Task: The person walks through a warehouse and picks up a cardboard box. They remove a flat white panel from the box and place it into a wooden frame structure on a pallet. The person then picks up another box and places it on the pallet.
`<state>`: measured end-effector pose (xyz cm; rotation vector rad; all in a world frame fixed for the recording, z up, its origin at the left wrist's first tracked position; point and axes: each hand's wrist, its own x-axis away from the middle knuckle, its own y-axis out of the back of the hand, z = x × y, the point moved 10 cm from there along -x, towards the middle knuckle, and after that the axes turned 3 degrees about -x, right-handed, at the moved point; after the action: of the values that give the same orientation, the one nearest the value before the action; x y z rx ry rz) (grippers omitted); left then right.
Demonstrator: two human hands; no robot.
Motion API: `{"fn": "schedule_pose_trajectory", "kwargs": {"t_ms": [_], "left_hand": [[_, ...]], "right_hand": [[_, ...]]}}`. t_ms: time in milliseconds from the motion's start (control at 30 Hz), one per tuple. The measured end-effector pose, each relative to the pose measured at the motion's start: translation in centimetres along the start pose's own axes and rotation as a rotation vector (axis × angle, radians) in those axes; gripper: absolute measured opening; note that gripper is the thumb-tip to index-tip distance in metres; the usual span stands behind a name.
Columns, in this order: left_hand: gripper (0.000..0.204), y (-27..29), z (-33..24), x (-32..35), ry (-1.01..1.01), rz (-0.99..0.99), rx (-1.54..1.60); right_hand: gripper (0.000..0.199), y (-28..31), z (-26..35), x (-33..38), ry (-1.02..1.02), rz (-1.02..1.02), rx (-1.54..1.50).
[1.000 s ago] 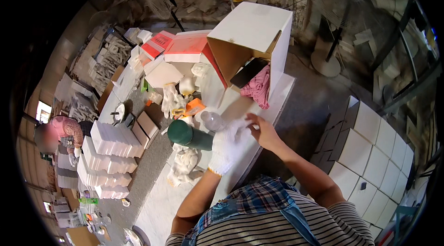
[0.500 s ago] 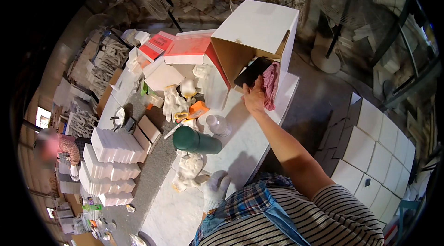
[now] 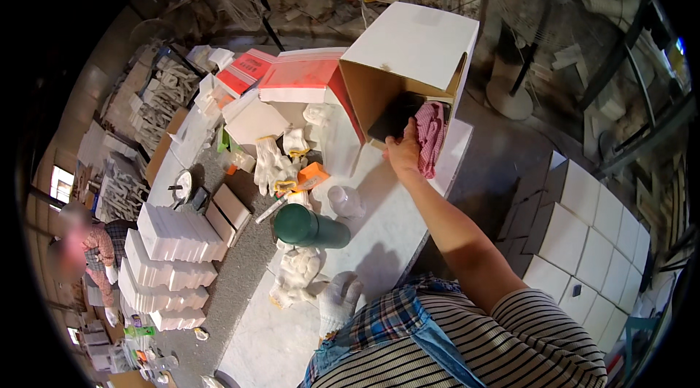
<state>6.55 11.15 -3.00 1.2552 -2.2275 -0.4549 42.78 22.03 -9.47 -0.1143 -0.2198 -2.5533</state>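
Observation:
My bare right hand point(image 3: 402, 152) reaches into the open side of a white cardboard box point(image 3: 408, 41), its fingers closed on the near edge of a flat black phone point(image 3: 397, 114). Against that hand lies a folded red-and-white checked cloth point(image 3: 432, 138), hanging partly over the box's lip. My left hand point(image 3: 340, 302), in a white knit glove, stays close to my body with its fingers stretched and slightly apart, holding nothing. Just beyond it are crumpled white gloves point(image 3: 297, 271) and a dark green bottle point(image 3: 312, 227) lying on its side.
A clear plastic cup point(image 3: 345, 202), an orange box point(image 3: 312, 176) and more gloves point(image 3: 275, 165) crowd the table. Red-and-white boxes point(image 3: 302, 74) stand behind. White slabs point(image 3: 175, 231) are stacked left; white cartons point(image 3: 590, 242) stand right. Another person point(image 3: 98, 242) is at far left.
My right hand and the phone have gone slightly deeper into the box's shadow. The box and cloth appear shifted a little to the right. My left hand has barely moved.

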Motion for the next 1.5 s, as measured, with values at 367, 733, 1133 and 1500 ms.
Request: {"fn": "schedule_pose_trajectory", "kwargs": {"t_ms": [367,733,1133,1500], "left_hand": [[0.029,0.9,0.4,0.0,-0.02,-0.076,-0.019],[0.029,0.7,1.0,-0.2,-0.064,-0.088,0.036],[0.028,0.4,1.6,-0.2,-0.059,-0.088,0.047],[0.03,0.4,1.1,0.0,0.006,-0.079,0.1]], "right_hand": [[0.085,-2.0,-2.2,-1.3,-0.117,0.01,-0.415],[0.085,-2.1,-1.9,-1.4,-0.071,0.076,-0.452],[0.071,-1.9,-0.9,-0.9,-0.06,0.108,-0.53],[0.075,-1.8,-0.4,-0.5,-0.077,0.114,-0.551]]}}
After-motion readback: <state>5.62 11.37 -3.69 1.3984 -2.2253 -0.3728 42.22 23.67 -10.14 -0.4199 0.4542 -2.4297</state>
